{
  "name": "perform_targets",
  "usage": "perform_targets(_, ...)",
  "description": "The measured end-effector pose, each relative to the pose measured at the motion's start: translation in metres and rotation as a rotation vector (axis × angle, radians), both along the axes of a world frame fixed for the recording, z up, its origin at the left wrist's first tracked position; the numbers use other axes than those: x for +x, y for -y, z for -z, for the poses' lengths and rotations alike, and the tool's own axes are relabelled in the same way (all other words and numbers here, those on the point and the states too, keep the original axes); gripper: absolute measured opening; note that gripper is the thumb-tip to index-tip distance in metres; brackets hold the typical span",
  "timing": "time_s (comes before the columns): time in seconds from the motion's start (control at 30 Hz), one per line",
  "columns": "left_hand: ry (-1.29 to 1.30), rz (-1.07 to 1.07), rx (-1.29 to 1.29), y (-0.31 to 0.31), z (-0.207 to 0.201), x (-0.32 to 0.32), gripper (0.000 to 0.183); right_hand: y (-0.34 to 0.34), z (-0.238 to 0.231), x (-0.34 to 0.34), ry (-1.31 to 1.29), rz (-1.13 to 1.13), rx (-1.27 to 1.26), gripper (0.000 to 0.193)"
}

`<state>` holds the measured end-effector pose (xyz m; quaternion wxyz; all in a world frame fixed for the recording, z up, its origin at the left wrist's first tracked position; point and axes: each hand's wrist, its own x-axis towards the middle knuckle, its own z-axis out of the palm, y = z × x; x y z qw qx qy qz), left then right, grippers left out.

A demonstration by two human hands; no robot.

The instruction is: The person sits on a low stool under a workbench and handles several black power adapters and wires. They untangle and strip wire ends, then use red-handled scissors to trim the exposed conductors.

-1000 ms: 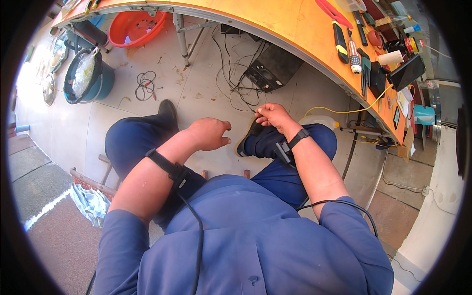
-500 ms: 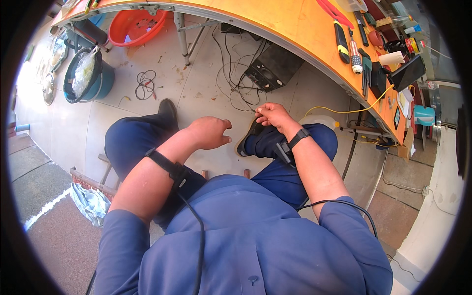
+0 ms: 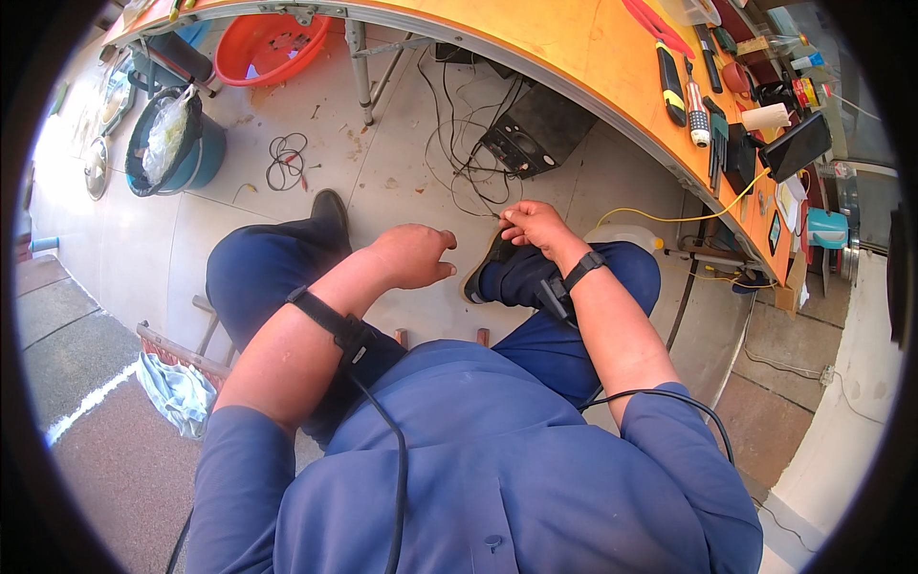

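- One open left hand; right hand pinched, contents unclear.
- Cables below the bench's near edge could snag the right shoe if it shifts.

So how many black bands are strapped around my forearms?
2. One black band circles your left forearm; the other black band circles your right forearm, near the wrist.

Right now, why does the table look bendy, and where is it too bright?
Head view, top: the fisheye lens bends the orange table into a curve; head view, far left: glare washes the floor nearly white beyond the teal bucket; head view, middle: the left hand and the right hand look fairly sharp.
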<state>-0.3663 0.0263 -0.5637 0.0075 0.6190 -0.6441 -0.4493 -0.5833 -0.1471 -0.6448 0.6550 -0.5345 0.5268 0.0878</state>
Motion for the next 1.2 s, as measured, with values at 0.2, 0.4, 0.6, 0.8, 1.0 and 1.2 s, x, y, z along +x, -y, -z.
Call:
perform_targets(0.2, -0.005, -0.005, 0.003, 0.0001, 0.0003, 0.0002, 0.047, 0.0003, 0.0002, 0.0001, -0.007, -0.002, -0.007, 0.021)
perform_targets(0.4, -0.008, -0.011, -0.004, -0.0003, -0.0002, -0.0003, 0.047, 0.0009, 0.003, -0.0005, -0.003, -0.002, 0.002, 0.02)
perform_targets(0.6, -0.007, -0.008, 0.006, 0.0003, -0.0003, -0.0005, 0.047, 0.0002, 0.0017, -0.001, -0.003, 0.001, 0.002, 0.02)
perform_targets(0.8, -0.003, -0.007, 0.004, 0.0004, 0.0019, -0.0005, 0.047, 0.0002, 0.0019, -0.0013, 0.007, 0.009, 0.008, 0.019)
perform_targets(1.0, 0.007, -0.006, 0.011, -0.0007, 0.0041, -0.0001, 0.047, 0.0011, 0.0017, -0.0015, 0.007, 0.014, 0.008, 0.019)
perform_targets(1.2, 0.005, -0.014, 0.011, -0.002, 0.0053, 0.0007, 0.048, 0.0013, 0.0013, -0.0017, 0.015, 0.018, 0.012, 0.019)
